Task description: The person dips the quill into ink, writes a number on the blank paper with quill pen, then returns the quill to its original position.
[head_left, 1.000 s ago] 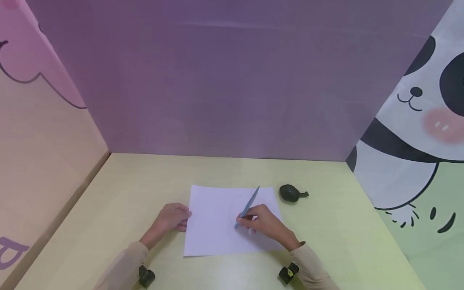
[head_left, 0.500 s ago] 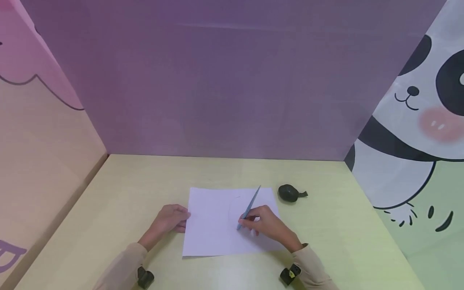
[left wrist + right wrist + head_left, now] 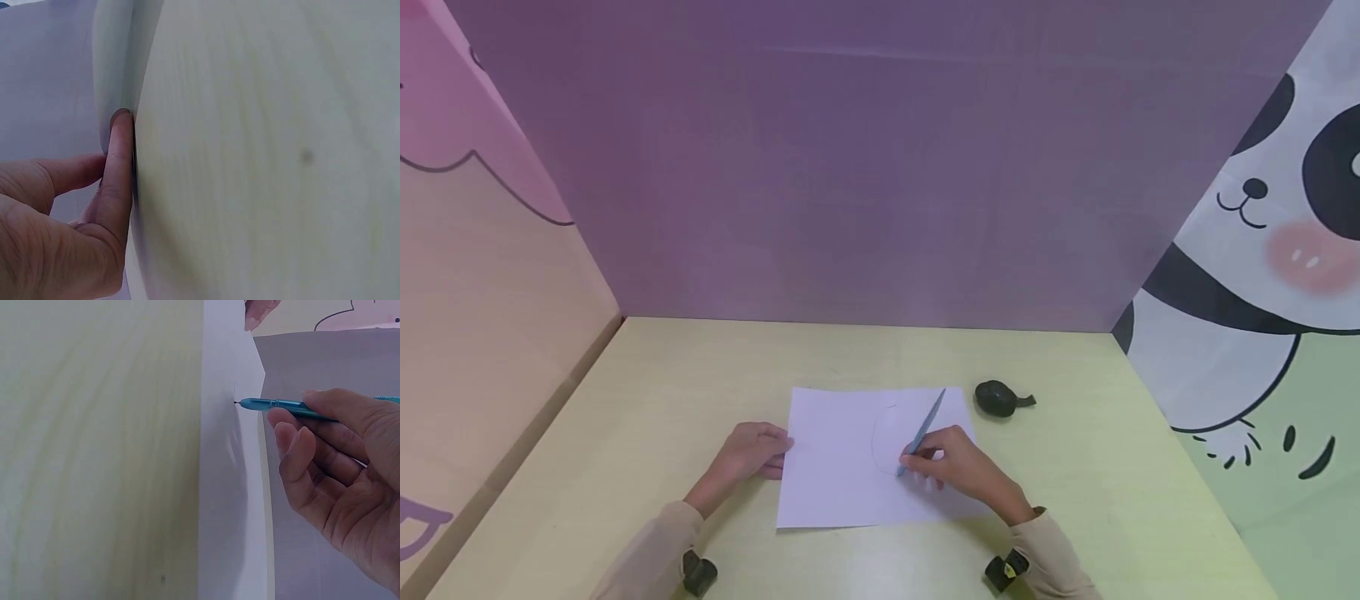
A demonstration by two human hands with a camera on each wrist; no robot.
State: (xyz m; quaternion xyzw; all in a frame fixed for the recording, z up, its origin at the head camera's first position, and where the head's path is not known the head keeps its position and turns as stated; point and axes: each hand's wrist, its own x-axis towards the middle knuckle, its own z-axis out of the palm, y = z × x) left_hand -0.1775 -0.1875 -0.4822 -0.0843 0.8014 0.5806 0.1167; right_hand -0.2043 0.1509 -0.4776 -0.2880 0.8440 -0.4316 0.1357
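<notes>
A white sheet of paper [image 3: 835, 458] lies on the table, with a thin curved line on it. My right hand [image 3: 958, 467] pinches a teal pen [image 3: 925, 425], its tip down on the paper beside the lower end of the curve. The right wrist view shows the same pen [image 3: 281, 406] held between thumb and fingers, its dark point at the sheet. At the paper's left edge rests my left hand [image 3: 752, 450], fingertips right at the margin. In the left wrist view this hand [image 3: 81, 212] has one finger straight along the tabletop and the thumb close by.
Just right of the paper's far corner lies a dark rounded object [image 3: 996, 399] with a short narrow tail. A purple wall [image 3: 880, 167] rises behind the pale table [image 3: 715, 358]. Patterned walls stand on both sides, a panda picture [image 3: 1255, 250] on the right.
My right hand has moved a little to the right with the pen, its tip sliding along the paper. The left hand stays at the paper's left edge.
</notes>
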